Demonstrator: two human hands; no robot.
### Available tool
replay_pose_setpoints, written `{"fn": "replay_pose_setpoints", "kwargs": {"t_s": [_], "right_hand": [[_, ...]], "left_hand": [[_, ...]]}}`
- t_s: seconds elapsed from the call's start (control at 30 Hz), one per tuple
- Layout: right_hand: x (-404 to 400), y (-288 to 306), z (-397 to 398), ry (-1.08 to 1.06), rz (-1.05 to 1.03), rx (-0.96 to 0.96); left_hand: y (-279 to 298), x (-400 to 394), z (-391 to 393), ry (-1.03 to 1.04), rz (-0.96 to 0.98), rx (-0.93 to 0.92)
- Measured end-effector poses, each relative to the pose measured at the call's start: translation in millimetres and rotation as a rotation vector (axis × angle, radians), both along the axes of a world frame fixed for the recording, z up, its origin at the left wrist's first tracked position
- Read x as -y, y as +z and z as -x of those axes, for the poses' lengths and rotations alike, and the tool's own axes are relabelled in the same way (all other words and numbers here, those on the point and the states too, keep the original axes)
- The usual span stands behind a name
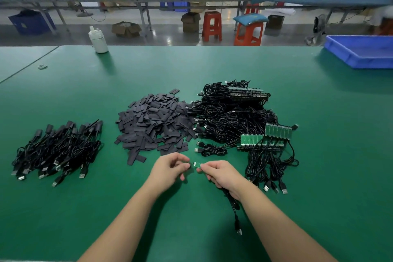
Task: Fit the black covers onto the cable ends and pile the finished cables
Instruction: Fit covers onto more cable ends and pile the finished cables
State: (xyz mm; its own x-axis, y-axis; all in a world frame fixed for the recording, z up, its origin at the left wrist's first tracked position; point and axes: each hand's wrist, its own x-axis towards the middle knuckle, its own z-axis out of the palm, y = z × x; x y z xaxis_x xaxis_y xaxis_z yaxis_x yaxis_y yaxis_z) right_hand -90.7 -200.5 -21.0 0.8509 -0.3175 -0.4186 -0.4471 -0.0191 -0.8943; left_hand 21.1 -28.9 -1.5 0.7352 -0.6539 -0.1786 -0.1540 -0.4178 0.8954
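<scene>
My right hand point(221, 173) pinches the small green circuit-board end point(196, 165) of a black cable point(235, 212), which trails down past my wrist to a USB plug. My left hand point(170, 168) meets that end with curled fingers; a dark cover seems pinched in its fingertips, mostly hidden. A heap of flat black covers point(153, 123) lies just beyond my hands. The pile of finished cables point(59, 151) with covers fitted lies at the left. Uncovered cables with green boards point(244, 121) are heaped at the right.
The green mat point(191, 66) covers the bench. A blue plastic tray point(361, 51) stands at the far right, a white bottle point(97, 39) at the far edge left of centre. Beyond the bench are red stools, cardboard boxes and long tables with people.
</scene>
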Motion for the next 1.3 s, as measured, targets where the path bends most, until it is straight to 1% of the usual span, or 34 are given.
{"fn": "replay_pose_setpoints", "kwargs": {"t_s": [0.17, 0.27, 0.33, 0.4, 0.43, 0.5, 0.57, 0.6, 0.67, 0.73, 0.8, 0.93, 1.1, 1.3], "right_hand": [[-0.1, -0.4, -0.2, 0.022, -0.012, 0.014], [-1.5, -0.4, -1.4, 0.044, 0.055, -0.005], [-1.7, -1.2, -1.7, 0.047, 0.088, -0.005], [-2.3, -1.7, -1.7, 0.022, 0.085, -0.003], [-2.2, -1.8, -1.8, 0.003, 0.080, -0.006], [-1.3, -2.7, -2.1, -0.020, 0.062, -0.005], [-1.2, -4.4, -1.9, -0.020, 0.032, 0.011], [-1.2, -4.9, -1.5, -0.017, 0.023, 0.015], [-0.6, -5.3, -0.2, -0.011, 0.025, 0.012], [0.3, -6.3, -0.1, -0.012, 0.018, 0.004], [2.0, -6.9, -0.7, -0.019, -0.002, -0.011], [3.6, -4.3, 0.6, 0.027, -0.023, -0.014], [3.9, -0.3, 3.1, 0.040, -0.046, -0.003], [3.8, 1.0, 3.6, 0.070, -0.067, 0.004]], "left_hand": [[-11.7, 12.6, 19.4, 0.089, 0.051, -0.118], [-17.1, 16.6, 26.3, 0.082, 0.023, -0.110], [-17.7, 17.4, 27.7, 0.076, 0.007, -0.058], [-14.8, 16.2, 28.7, 0.047, -0.023, 0.058], [-13.5, 15.2, 28.9, 0.011, -0.057, 0.162], [-12.4, 12.5, 29.7, -0.075, -0.156, 0.440], [-11.6, 10.5, 31.8, -0.137, -0.203, 0.677], [-11.7, 9.4, 32.3, -0.161, -0.198, 0.752], [-12.5, 7.3, 31.6, -0.173, -0.152, 0.819], [-12.1, 4.2, 27.4, -0.104, -0.088, 0.761], [-11.1, 0.1, 19.9, -0.025, -0.045, 0.646], [-9.9, -5.9, 10.1, -0.002, -0.013, 0.505], [-12.5, -7.1, 8.3, 0.028, 0.010, 0.392], [-15.4, -4.8, 11.8, 0.039, 0.040, 0.305]]}}
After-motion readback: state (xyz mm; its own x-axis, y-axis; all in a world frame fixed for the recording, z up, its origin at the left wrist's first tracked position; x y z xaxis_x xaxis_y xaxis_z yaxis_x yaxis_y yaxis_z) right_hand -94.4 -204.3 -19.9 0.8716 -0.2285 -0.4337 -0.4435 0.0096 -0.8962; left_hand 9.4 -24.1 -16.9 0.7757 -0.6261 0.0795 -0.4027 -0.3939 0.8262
